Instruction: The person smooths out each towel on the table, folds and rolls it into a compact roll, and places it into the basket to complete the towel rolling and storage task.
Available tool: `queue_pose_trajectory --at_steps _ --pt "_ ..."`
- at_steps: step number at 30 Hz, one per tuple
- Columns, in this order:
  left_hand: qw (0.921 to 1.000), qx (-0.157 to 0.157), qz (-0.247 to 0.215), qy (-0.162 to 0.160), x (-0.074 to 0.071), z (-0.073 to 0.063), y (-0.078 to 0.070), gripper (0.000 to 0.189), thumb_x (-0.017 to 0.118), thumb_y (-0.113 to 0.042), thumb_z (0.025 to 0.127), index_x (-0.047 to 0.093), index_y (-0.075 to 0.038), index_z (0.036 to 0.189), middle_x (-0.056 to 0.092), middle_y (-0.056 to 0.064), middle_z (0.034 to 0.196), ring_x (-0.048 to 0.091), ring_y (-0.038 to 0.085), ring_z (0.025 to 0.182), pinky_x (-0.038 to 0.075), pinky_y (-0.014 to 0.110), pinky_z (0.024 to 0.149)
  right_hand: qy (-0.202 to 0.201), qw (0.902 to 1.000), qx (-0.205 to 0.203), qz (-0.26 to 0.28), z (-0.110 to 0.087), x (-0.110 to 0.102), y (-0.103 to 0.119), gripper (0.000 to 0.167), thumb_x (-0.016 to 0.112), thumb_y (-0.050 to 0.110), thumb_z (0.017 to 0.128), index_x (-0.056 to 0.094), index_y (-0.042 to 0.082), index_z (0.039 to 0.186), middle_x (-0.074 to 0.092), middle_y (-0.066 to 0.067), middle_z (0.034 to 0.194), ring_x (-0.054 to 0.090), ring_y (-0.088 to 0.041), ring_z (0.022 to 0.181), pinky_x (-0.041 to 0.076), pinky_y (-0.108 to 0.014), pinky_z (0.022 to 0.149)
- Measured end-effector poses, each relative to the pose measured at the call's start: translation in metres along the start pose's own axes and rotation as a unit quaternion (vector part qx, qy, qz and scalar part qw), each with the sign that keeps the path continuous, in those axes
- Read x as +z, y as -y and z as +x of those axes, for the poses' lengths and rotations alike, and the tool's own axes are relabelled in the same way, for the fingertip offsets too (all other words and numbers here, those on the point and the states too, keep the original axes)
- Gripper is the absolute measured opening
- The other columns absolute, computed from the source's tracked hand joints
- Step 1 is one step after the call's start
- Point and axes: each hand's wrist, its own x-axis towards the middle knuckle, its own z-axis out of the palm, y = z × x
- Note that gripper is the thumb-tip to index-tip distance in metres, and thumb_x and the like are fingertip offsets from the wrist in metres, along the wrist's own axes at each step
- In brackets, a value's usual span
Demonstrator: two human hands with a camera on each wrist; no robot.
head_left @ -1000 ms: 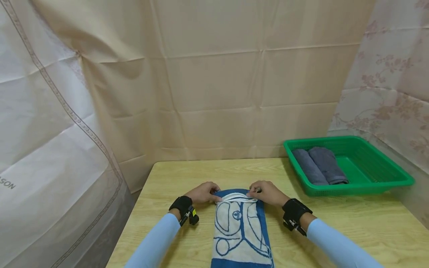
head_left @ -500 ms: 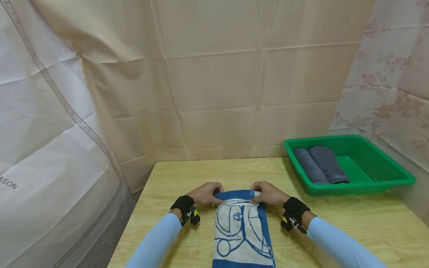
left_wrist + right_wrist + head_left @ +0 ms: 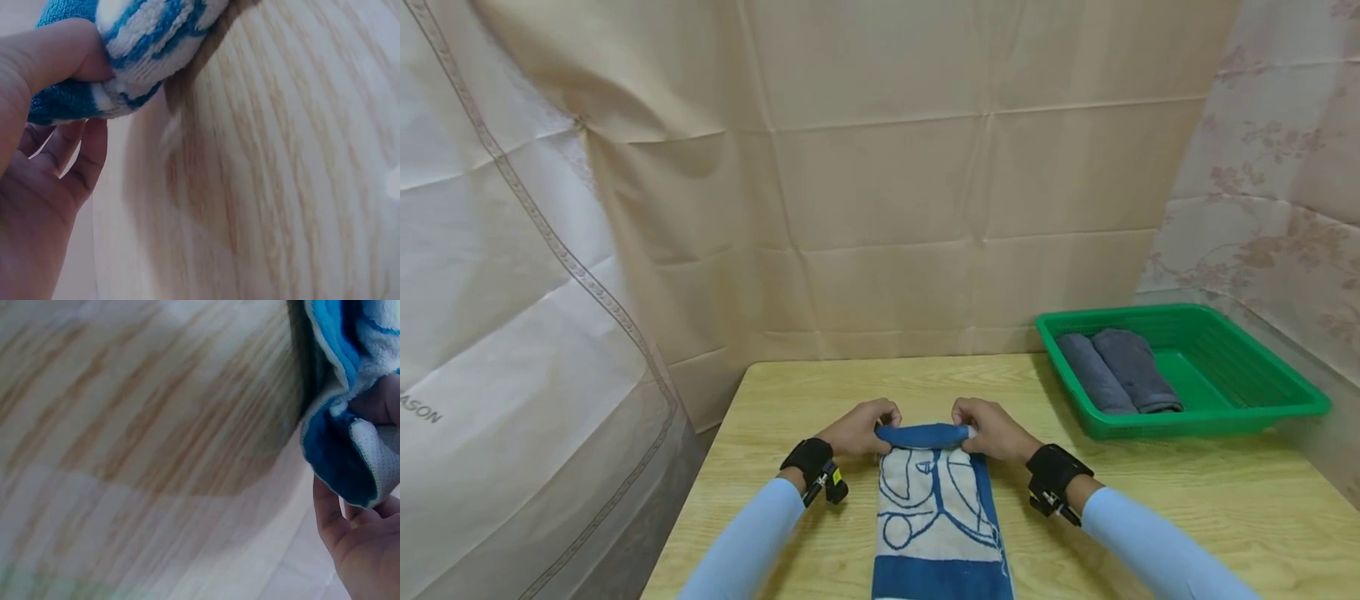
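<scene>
A blue and white towel (image 3: 934, 521) with line drawings lies lengthwise on the table, its far end turned over into a blue roll. At the left end of that roll, my left hand (image 3: 856, 428) pinches the cloth between thumb and fingers. My right hand (image 3: 997, 430) grips the opposite end the same way. In the left wrist view the thumb of the left hand (image 3: 47, 119) presses on top of the towel (image 3: 156, 44), with fingers beneath. The right wrist view has the right hand (image 3: 369, 544) around the layered edge of the towel (image 3: 340, 453).
A green plastic basket (image 3: 1206, 421) stands at the right on the wooden table (image 3: 797, 387). Two rolled grey towels (image 3: 1116, 371) lie side by side in its left part. A beige curtain (image 3: 880, 192) hangs behind the table, and a pale cloth hangs at the left.
The far end of the towel has been turned over toward me, so a blue roll now covers the white striped fold. Both hands have shifted slightly and stay at its ends.
</scene>
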Motion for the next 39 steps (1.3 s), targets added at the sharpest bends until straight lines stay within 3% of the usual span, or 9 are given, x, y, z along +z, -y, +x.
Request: queue_pose_trajectory --at_steps 20,24,31,39 --pt "0.9976 0.031 0.013 -0.06 0.002 -0.01 -0.001 0.044 0.073 0.019 0.082 0.07 -0.024 0.089 0.057 -0.006 0.101 0.055 0.015 0.095 0.05 0.028 0.085 -0.016 0.9917 -0.095 -0.086 -0.001 0.006 -0.005 0.046 0.078 -0.014 0.077 0.056 0.025 0.087 0.044 0.005 0.092 0.043 -0.013 0.085 0.038 -0.03 0.074" --pt "0.9979 0.038 0.015 -0.051 -0.001 -0.014 0.002 0.053 0.064 0.026 0.081 0.074 -0.025 0.089 0.057 -0.005 0.102 0.056 0.014 0.098 0.051 0.032 0.089 -0.019 0.9901 -0.088 -0.107 -0.003 0.007 -0.005 0.047 0.076 -0.016 0.076 0.059 0.027 0.087 0.049 0.008 0.096 0.045 -0.013 0.088 0.041 -0.033 0.077" --pt "0.9988 0.042 0.022 -0.007 -0.009 -0.016 0.009 0.058 0.052 0.021 0.089 0.08 -0.029 0.096 0.057 -0.006 0.105 0.055 0.015 0.099 0.05 0.031 0.087 0.011 0.9913 -0.071 -0.11 -0.01 -0.004 0.001 0.051 0.07 -0.022 0.079 0.071 0.028 0.088 0.065 0.006 0.104 0.061 -0.018 0.099 0.053 -0.038 0.084" --pt "0.9978 0.042 -0.051 0.001 -0.011 -0.017 0.003 0.034 0.051 -0.005 0.107 0.083 -0.015 0.102 0.059 0.002 0.108 0.053 0.019 0.103 0.046 0.032 0.088 0.097 0.9929 -0.005 -0.068 -0.014 -0.024 0.012 0.043 0.073 -0.014 0.08 0.076 0.025 0.098 0.067 -0.002 0.113 0.06 -0.023 0.104 0.052 -0.039 0.084"
